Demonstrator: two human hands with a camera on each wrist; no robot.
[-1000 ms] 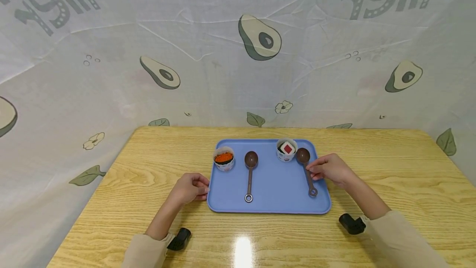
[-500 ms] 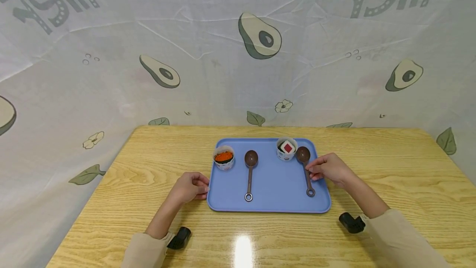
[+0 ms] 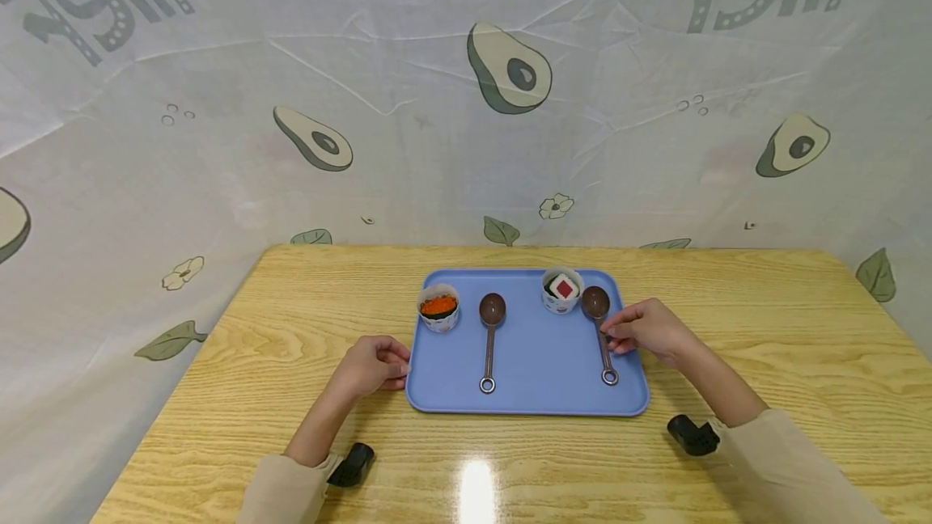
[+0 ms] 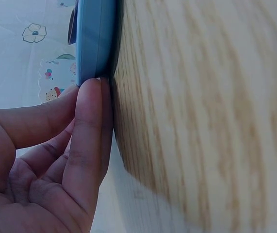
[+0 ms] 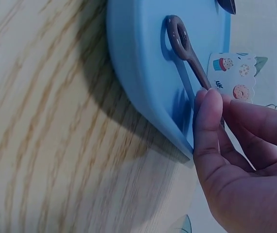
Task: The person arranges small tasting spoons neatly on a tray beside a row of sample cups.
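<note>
My right hand [image 3: 642, 331] pinches the handle of a brown spoon [image 3: 595, 303] at the right side of a blue tray [image 3: 539, 382]. In the right wrist view, that spoon's ringed handle end [image 5: 178, 38] stands over the tray, its shadow beside it. My left hand [image 3: 376, 364] grips the tray's left edge; in the left wrist view the thumb [image 4: 41, 121] meets the rim while fingers lie against the side and underside. A second brown spoon [image 3: 492, 310] lies left of the tray's middle. Paper cups hold orange-topped sushi [image 3: 438, 307] and white sushi with a red centre [image 3: 564, 289].
The tray lies on a wood-grain table [image 3: 349, 289]. Behind and to the left hangs a pale curtain [image 3: 408, 144] printed with avocados. Black wrist cameras [image 3: 352, 466] sit at both sleeves, near the table's front.
The right spoon has turned a little in my right hand: its ringed end has swung slightly left and its bowl slightly right. My left hand stays at the tray's edge.
</note>
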